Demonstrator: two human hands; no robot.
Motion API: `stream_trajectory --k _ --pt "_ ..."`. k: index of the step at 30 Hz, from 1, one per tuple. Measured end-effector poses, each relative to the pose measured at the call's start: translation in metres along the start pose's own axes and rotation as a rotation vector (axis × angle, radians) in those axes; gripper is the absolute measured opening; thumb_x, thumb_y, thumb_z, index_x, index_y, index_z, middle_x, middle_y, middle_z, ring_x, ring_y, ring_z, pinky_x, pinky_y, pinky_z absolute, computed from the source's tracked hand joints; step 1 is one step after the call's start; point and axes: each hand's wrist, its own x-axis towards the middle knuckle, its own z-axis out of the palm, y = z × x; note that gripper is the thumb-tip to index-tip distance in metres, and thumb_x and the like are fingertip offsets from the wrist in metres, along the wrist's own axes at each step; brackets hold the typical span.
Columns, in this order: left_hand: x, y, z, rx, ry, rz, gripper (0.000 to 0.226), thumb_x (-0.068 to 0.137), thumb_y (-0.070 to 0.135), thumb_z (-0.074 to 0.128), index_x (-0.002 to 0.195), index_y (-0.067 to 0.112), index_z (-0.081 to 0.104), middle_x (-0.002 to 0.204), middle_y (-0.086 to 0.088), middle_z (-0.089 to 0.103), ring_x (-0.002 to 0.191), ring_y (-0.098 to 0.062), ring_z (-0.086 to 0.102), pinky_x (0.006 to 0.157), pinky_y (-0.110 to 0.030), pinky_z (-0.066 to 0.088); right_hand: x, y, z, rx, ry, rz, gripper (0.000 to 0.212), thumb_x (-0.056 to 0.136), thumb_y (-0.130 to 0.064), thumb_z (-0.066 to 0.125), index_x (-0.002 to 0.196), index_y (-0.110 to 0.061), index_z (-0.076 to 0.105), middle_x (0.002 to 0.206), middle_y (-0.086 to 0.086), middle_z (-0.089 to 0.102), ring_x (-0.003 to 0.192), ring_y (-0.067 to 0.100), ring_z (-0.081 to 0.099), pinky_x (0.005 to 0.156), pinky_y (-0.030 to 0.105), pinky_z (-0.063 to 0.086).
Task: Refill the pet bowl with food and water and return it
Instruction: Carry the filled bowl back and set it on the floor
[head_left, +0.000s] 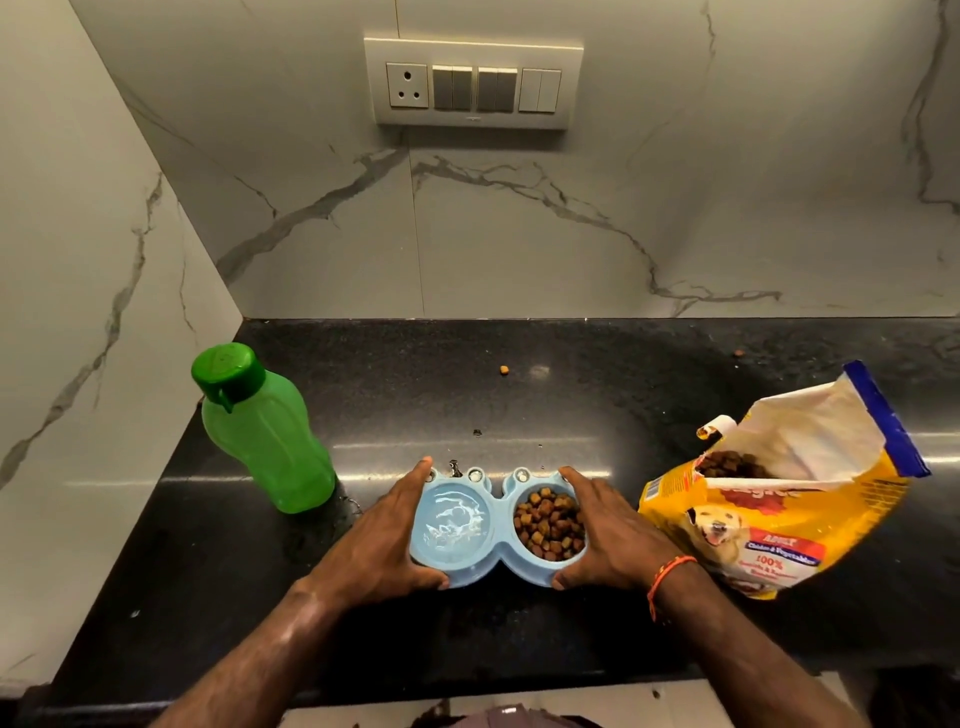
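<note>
A light blue double pet bowl (497, 566) sits on the black counter near its front edge. Its left well holds rippling water, its right well brown kibble. My left hand (384, 540) grips the bowl's left end, fingers along the far side and thumb at the near rim. My right hand (615, 540) grips the right end the same way. A green water bottle (260, 436) with its cap on stands upright to the left. An open yellow dog food bag (779, 499) stands to the right, with kibble showing in its mouth.
The black counter (519, 395) runs back to a marble wall with a switch panel (472, 83). Another marble wall closes the left side. A stray kibble piece (504, 369) lies behind the bowl, another (738, 353) lies far right. Wet patches lie around the bowl.
</note>
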Motion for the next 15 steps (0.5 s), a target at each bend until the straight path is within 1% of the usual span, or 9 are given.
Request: stream_trajectory --k 3,6,9,12,15 --pt "0.0 -0.001 0.002 -0.002 0.012 0.0 0.144 0.061 0.06 0.086 0.163 0.027 -0.01 0.172 0.007 0.009 0.152 0.0 0.013 0.118 -0.01 0.008 0.001 -0.001 -0.001 -0.01 -0.007 0.004 0.141 0.057 -0.059 0.09 0.161 -0.031 -0.001 0.157 0.005 0.028 0.144 0.026 0.035 0.118 0.036 0.036" --pt "-0.001 -0.002 0.004 -0.023 0.031 -0.02 0.146 0.059 0.059 0.088 0.162 0.028 -0.011 0.172 0.004 0.005 0.156 -0.008 0.016 0.12 -0.016 0.013 0.001 -0.001 0.0 -0.002 -0.009 0.02 0.145 0.053 -0.06 0.092 0.161 -0.031 0.0 0.159 0.005 0.027 0.146 0.026 0.034 0.119 0.035 0.034" --pt "-0.001 -0.001 0.007 -0.051 0.014 -0.06 0.154 0.054 0.06 0.09 0.162 0.029 -0.015 0.172 0.003 0.012 0.155 -0.013 0.022 0.12 -0.022 0.019 0.001 -0.002 0.001 0.002 -0.01 0.032 0.149 0.049 -0.063 0.092 0.161 -0.03 0.0 0.16 0.005 0.026 0.147 0.026 0.032 0.12 0.037 0.033" --pt "-0.001 -0.001 0.012 -0.079 0.005 -0.092 0.159 0.052 0.063 0.091 0.16 0.03 -0.021 0.172 0.001 0.014 0.156 -0.015 0.022 0.121 -0.025 0.021 0.001 -0.003 0.004 -0.016 0.013 0.03 0.149 0.049 -0.065 0.092 0.161 -0.03 0.0 0.161 0.006 0.026 0.147 0.027 0.032 0.12 0.038 0.034" --pt "0.0 0.002 0.012 -0.096 0.006 -0.113 0.161 0.054 0.057 0.094 0.16 0.028 -0.024 0.17 -0.002 0.024 0.153 -0.02 0.03 0.119 -0.027 0.027 0.0 -0.002 0.007 -0.011 0.047 0.021 0.147 0.05 -0.066 0.091 0.161 -0.031 0.001 0.16 0.006 0.028 0.146 0.026 0.034 0.119 0.038 0.036"
